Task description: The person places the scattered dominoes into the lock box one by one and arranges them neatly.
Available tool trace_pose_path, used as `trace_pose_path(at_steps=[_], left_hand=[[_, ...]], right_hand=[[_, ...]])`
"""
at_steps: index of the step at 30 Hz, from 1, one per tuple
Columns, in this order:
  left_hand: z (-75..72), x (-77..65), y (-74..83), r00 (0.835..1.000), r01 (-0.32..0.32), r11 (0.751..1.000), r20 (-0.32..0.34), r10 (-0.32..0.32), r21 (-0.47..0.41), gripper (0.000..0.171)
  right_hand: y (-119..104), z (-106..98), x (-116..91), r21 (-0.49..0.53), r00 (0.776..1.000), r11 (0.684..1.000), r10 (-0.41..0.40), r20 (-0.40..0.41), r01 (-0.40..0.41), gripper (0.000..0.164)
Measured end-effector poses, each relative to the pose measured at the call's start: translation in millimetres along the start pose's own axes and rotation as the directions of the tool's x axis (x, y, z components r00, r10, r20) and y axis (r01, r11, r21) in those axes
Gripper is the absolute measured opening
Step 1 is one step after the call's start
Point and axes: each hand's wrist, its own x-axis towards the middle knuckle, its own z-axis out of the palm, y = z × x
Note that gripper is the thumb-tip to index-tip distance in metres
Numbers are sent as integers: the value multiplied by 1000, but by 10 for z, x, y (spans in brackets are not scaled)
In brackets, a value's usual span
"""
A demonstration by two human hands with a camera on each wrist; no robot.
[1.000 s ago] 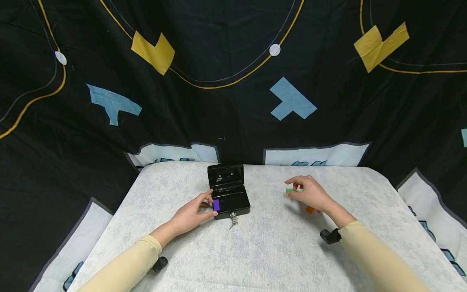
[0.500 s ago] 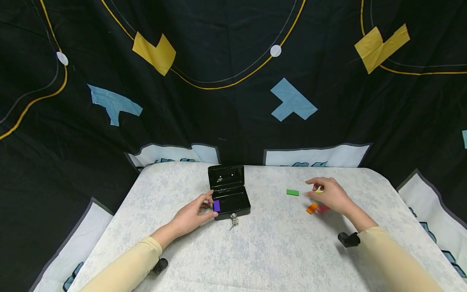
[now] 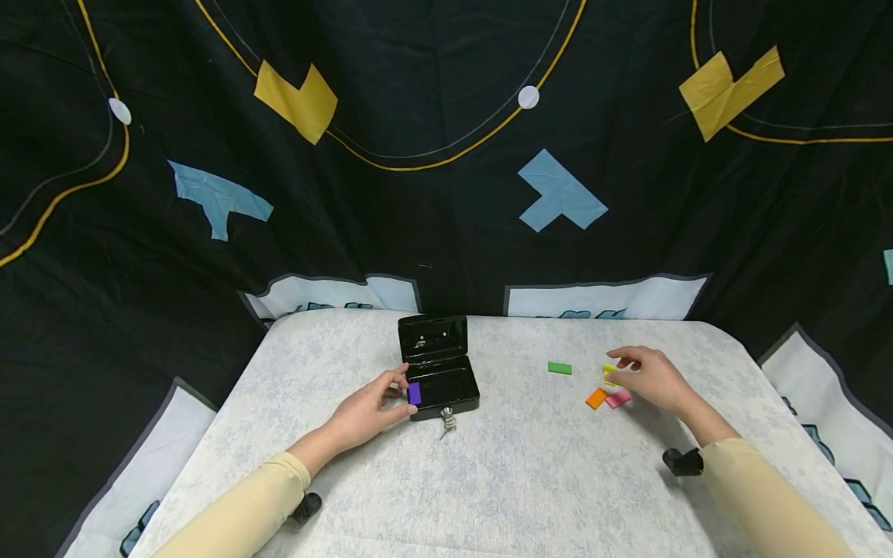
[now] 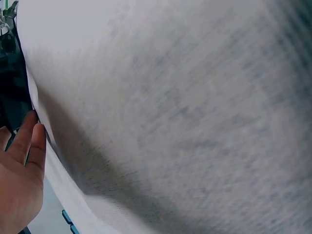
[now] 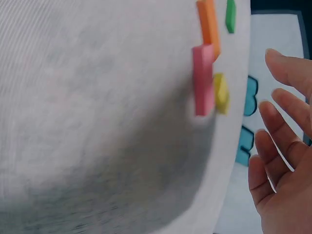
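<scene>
A small black cash box [image 3: 446, 381] stands on the table with its lid raised, and a bunch of keys [image 3: 448, 420] hangs at its front. Inside, against the left wall, is a purple block [image 3: 415, 393]. My left hand [image 3: 366, 409] rests at the box's left side, thumb toward the front corner and fingertips farther back. Right of the box, my right hand [image 3: 654, 377] hovers over a yellow block [image 3: 609, 375], thumb and fingers apart. The right wrist view shows its loosely bent fingers away from the blocks. Nearby lie an orange block [image 3: 596, 398] and a pink block [image 3: 618, 398].
A green block [image 3: 560, 368] lies between the cash box and the other loose blocks. The table [image 3: 516, 473] has a pale mottled cloth. Behind it hangs a black curtain [image 3: 446, 232] with taped shapes.
My right hand has moved right from over the green block, past the yellow one, uncovering the orange and pink blocks. The green block lies free of the hand. My left hand stays at the box.
</scene>
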Motion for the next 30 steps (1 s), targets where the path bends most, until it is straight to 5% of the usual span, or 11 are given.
trace_pose_path(at_steps=[30], left_hand=[[2,-2,-31,1000,-10,1000,0,10,-17,41]], right_hand=[[355,94,70,16,993,995,92,68,-94,66]])
